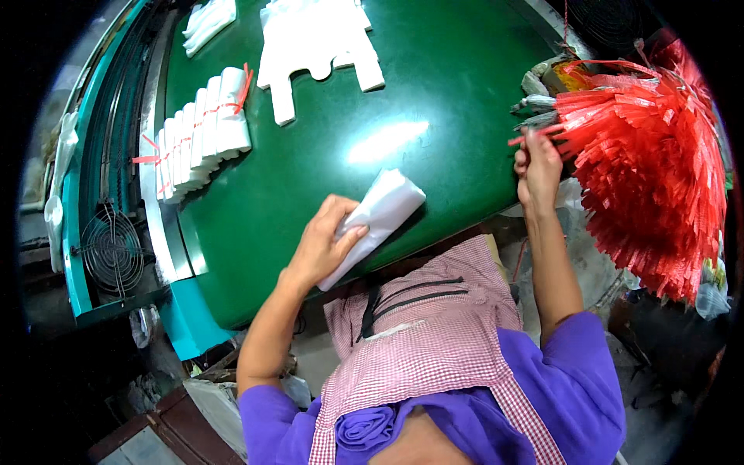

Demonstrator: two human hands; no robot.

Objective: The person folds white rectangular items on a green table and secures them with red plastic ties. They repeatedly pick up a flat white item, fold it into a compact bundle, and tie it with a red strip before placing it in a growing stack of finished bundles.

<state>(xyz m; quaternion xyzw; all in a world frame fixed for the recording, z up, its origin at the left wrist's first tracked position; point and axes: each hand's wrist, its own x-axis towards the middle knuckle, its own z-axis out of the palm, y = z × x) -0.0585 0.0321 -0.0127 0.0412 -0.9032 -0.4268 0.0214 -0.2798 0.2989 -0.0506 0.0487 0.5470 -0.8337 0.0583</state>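
My left hand is closed round a folded bundle of white plastic bags at the near edge of a green table. Its thumb lies along the top and the fingers go behind it. Over on the right, my right hand pinches a thin red plastic strip beside a large hanging bunch of red plastic strips. White T-shirt bags lie flat at the far middle of the table. To the left rests a row of folded white bag rolls, tied with red strips.
The green table has a metal edge on its left, where a teal machine frame and a round wire fan guard stand. More white bags lie at the far left. Grey plastic twists hang next to the red bunch.
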